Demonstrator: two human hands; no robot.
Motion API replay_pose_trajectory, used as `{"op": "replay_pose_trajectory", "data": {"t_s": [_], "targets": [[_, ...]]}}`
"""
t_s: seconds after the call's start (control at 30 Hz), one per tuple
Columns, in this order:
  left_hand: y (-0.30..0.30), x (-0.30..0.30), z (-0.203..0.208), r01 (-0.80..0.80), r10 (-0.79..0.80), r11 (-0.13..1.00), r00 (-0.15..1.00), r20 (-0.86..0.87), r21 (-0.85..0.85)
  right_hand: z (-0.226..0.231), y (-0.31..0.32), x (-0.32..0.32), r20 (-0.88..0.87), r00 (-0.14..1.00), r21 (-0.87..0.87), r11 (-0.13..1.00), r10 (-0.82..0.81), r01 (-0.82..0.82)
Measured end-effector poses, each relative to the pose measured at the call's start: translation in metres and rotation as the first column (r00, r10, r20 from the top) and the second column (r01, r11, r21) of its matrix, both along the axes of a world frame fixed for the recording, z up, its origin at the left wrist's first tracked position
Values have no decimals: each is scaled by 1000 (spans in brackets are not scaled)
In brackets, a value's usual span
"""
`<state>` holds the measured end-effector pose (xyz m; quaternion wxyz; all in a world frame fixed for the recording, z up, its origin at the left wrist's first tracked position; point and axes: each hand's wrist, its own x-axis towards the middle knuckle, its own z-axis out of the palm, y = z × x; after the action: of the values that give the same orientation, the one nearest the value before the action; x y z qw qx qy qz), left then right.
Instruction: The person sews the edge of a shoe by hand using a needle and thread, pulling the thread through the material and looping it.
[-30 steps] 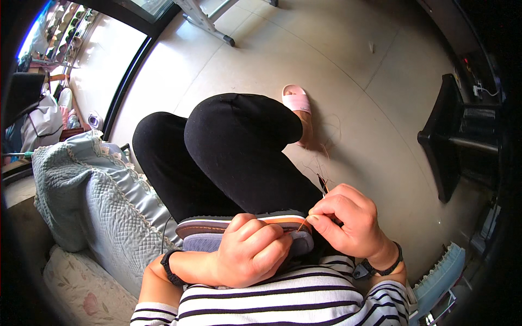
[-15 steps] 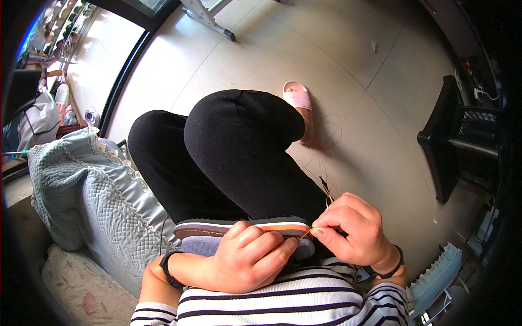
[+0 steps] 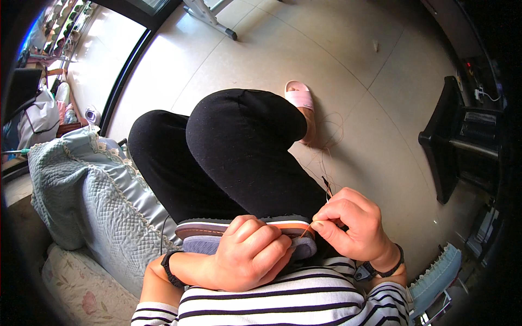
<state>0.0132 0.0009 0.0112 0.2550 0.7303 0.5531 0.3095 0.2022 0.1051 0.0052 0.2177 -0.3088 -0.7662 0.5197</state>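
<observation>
Across my lap lies a slipper (image 3: 202, 245) on its side, with a soft grey-purple part towards me and a brown and orange sole edge carrying a line of stitches. My left hand (image 3: 251, 256) is closed over its middle, fingers curled round the near side. Just right of it, my right hand (image 3: 352, 225) pinches an orange thread (image 3: 305, 231) that runs down to the slipper's right end. A thin dark-tipped tool (image 3: 326, 183) sticks up behind the right fingers; its lower part is hidden. Loose thread (image 3: 330, 145) trails over the floor beside my leg.
My black-trousered knees (image 3: 244, 130) rise ahead, with a pink slide sandal (image 3: 298, 96) on one foot. A quilted pale-blue cover (image 3: 114, 212) drapes at the left. A black stand (image 3: 440, 141) is at the right, and a metal frame leg (image 3: 215, 22) at the far side.
My left fingers have drawn back slightly to the left, showing more of the orange thread at the slipper's end. My right hand keeps its pinch and has barely shifted.
</observation>
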Motion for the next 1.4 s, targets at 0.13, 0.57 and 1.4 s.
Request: {"op": "replay_pose_trajectory", "data": {"t_s": [0.13, 0.57, 1.4], "targets": [[2, 0, 0, 0, 0, 1000, 1000, 13, 6, 2, -2, 2, -31, 999, 45, 999, -15, 16], [9, -1, -8, 156, -157, 976, 988, -3, 149, 24, -40, 25, 33, 998, -44, 997, -58, 60], [4, -2, -12, 106, -115, 987, 991, 74, 119, 33, -21, 8, 44, 995, 29, 996, 84, -85]]}}
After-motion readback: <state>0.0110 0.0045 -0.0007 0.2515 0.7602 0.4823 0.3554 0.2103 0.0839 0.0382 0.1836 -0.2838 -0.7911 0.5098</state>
